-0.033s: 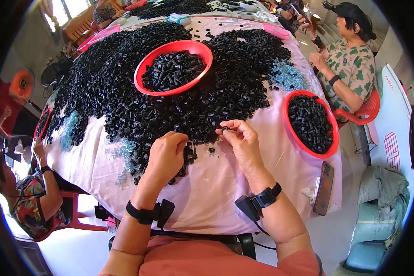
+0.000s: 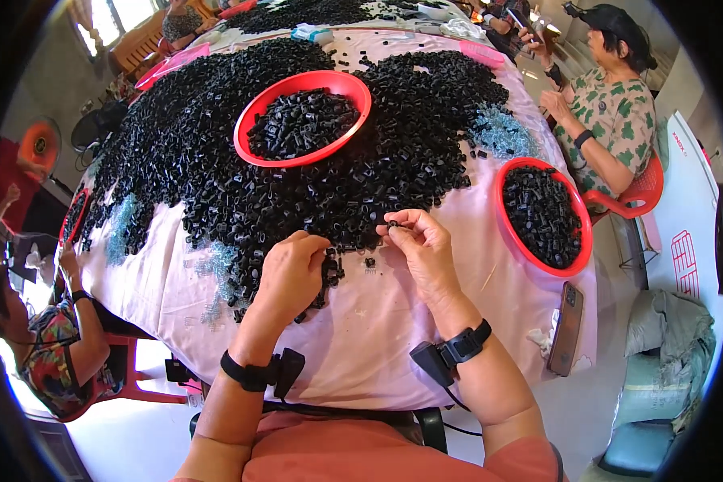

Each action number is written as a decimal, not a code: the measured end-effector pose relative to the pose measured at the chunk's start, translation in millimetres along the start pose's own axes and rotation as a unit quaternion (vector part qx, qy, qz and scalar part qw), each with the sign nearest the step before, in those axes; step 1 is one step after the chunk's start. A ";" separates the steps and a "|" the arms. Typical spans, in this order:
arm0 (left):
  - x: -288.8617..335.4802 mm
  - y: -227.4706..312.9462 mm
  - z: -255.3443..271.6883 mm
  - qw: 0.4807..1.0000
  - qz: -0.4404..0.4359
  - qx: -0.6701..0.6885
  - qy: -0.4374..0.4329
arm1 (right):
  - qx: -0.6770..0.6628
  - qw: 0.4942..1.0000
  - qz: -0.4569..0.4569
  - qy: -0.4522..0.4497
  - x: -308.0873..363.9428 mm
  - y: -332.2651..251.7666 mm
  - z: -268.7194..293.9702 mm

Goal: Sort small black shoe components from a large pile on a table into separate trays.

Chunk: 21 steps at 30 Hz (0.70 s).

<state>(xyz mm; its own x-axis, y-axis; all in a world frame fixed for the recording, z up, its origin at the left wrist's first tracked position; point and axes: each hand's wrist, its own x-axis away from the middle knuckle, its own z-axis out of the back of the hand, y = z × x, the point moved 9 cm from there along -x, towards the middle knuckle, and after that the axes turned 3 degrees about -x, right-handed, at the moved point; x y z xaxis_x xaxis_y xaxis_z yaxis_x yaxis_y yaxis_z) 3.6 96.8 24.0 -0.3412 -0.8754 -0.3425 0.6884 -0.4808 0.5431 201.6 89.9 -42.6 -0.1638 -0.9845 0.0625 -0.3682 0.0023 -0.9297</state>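
My right hand [image 2: 422, 247] pinches a small black plastic part [image 2: 393, 226] between thumb and fingertips at the near edge of the pile. To its left, my left hand [image 2: 292, 269] is closed, its fingertips pressed together over the black parts; what they hold, if anything, is hidden. A large heap of small black plastic parts [image 2: 297, 193] spreads beyond both hands. One separate dark piece with thin prongs [image 2: 369, 263] lies on the pink cloth between my hands. Small clear-blue pieces [image 2: 219, 269] lie in a loose cluster left of my left hand.
A red basin [image 2: 360, 138] of black parts sits on the heap; another red basin [image 2: 583, 227] stands at the right. Below that lies a phone [image 2: 567, 329]. More clear-blue pieces [image 2: 502, 132] are at the far right. Co-workers sit at the left [image 2: 56, 353] and right [image 2: 618, 120].
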 end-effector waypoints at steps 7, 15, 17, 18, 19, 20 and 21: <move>-1.2 -2.2 0.9 0.999 0.035 0.022 0.001 | -0.007 0.999 0.036 -0.015 -0.9 -5.6 -3.5; 2.9 -2.8 -1.8 0.997 0.039 -0.068 -0.013 | -0.015 0.998 0.044 -0.042 -0.7 -5.9 -8.6; 3.5 -1.6 -3.0 0.996 0.035 -0.077 -0.018 | -0.012 0.998 0.044 -0.047 -0.1 -6.3 -9.8; 3.9 -1.1 -3.7 0.996 0.033 -0.083 -0.022 | -0.015 0.998 0.032 -0.050 0.5 -5.4 -11.0; 4.1 -0.5 -4.4 0.995 0.031 -0.089 -0.027 | -0.018 0.998 0.020 -0.052 1.1 -4.5 -12.1; 3.9 0.4 -4.0 0.995 0.031 -0.089 -0.027 | -0.018 0.998 0.020 -0.052 1.5 -5.7 -12.4; 3.9 -1.4 -3.6 0.996 0.049 -0.071 -0.030 | -0.012 0.998 0.009 -0.056 1.9 -4.8 -13.5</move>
<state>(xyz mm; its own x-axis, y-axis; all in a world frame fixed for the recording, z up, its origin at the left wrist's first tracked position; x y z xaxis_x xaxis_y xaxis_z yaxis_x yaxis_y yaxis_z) 3.6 94.3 19.2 -0.3027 -0.9212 -0.2444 0.8019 -0.3848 0.4571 190.7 90.4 -33.1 -0.0677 -0.9977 0.0029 -0.3882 0.0236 -0.9213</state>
